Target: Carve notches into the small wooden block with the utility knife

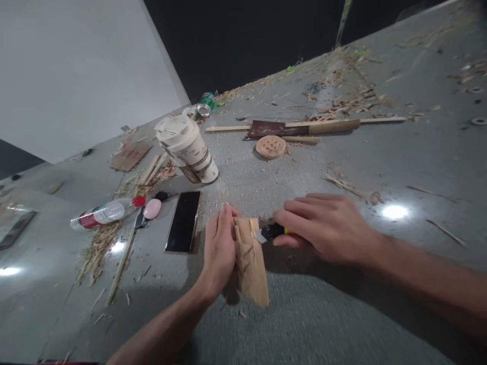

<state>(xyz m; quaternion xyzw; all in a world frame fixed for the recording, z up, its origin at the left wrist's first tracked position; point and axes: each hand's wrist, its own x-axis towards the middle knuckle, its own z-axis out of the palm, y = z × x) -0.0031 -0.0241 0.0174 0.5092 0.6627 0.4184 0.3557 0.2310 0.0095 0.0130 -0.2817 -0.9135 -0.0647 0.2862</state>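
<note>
A pale, rough piece of wood (pixel 253 271) stands tilted over the grey work surface, its upper part notched and splintered. My left hand (pixel 220 243) is closed around its left side, thumb up near the top. In my right hand (pixel 327 228) is a utility knife (pixel 272 232) with a black head and a bit of yellow on the body. Its short blade touches or nearly touches the wood's upper right edge; I cannot tell which. The fingers of my right hand hide most of the knife's handle.
A black phone (pixel 183 222) lies left of my hands, near a lidded paper cup (pixel 190 147). Further left is a plastic bottle (pixel 102 214). Beyond lie a round wooden disc (pixel 270 146), a wooden-handled blade (pixel 335 126) and a green can (pixel 206 103). Wood shavings (pixel 350 104) litter the surface.
</note>
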